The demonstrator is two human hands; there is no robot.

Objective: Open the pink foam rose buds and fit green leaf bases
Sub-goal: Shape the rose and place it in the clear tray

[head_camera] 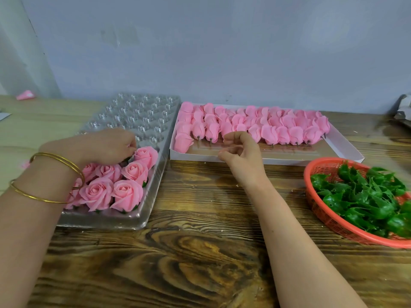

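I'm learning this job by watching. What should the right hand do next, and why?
Probably reach forward and pinch a closed bud from the front row of the white box. The right hand hovers empty just before that row, while the left hand holds a finished rose at the clear tray.

A single wide-angle camera is sitting on the person's head, looking forward and down across the wooden table (200,252) toward the wall (222,52) at 12 o'clock. It is riding close, both forearms reaching in from 6 o'clock, the left hand (104,145) touching a rose (145,153) at 9 o'clock, the right hand (240,152) near centre. A basket (323,168) is running off frame at 4 o'clock.
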